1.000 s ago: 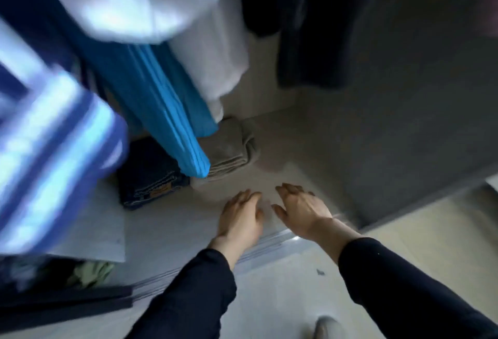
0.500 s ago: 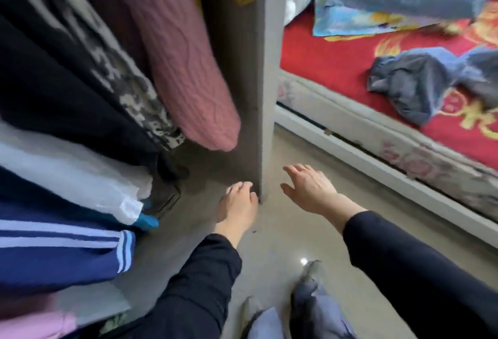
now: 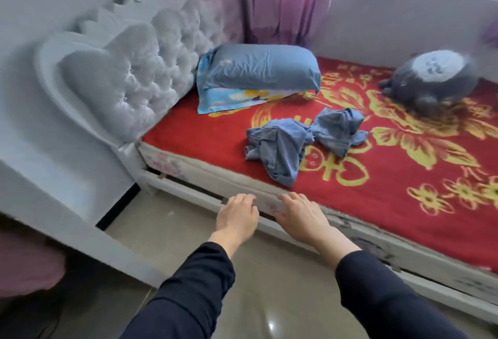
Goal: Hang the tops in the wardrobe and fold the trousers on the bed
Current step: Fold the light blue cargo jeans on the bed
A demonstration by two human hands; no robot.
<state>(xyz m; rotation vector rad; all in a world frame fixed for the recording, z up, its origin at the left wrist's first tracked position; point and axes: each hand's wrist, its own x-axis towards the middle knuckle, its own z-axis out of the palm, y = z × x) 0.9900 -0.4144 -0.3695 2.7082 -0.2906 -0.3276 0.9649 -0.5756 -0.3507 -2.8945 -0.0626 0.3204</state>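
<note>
Basically, both hands are empty. The left hand (image 3: 237,216) and right hand (image 3: 300,217) reach fwd side by side in the lower centre of the frame, palms down, fingers loosely bent, gripping nothing. They sit over the near mattress edge (image 3: 204,177); can't tell if they touch it.

The trousers (image 3: 285,150), a crumpled blue-grey heap, lie on the bed (image 3: 188,134) at frame centre, straight up-frame from the hands and a bit to the right. The heap's long axis runs approx left-right across the frame, rising slightly to the right. One lobe droops down-frame toward the bed edge and ends near the R fingertips (image 3: 287,198) but apart from them. So the R hand looks nearer, w/ the L hand a close second. Waistband vs legs can't be made out in the bunching.

Edges & room:
- The mattress edge cuts diagonally from centre left to lower right, btwn the hands and the heap.
- There is open red cover to the right and lower right of the heap, likely enough to lay the trousers flat.
- The pillow (image 3: 258,69) is up-frame left and well apart, and the plush toy (image 3: 431,77) at upper right is also well apart.
- The headboard (image 3: 129,82) closes off the left side.

The next move is prob. a short reach over the edge, w/ the drooping lobe as the easiest first hold.
</note>
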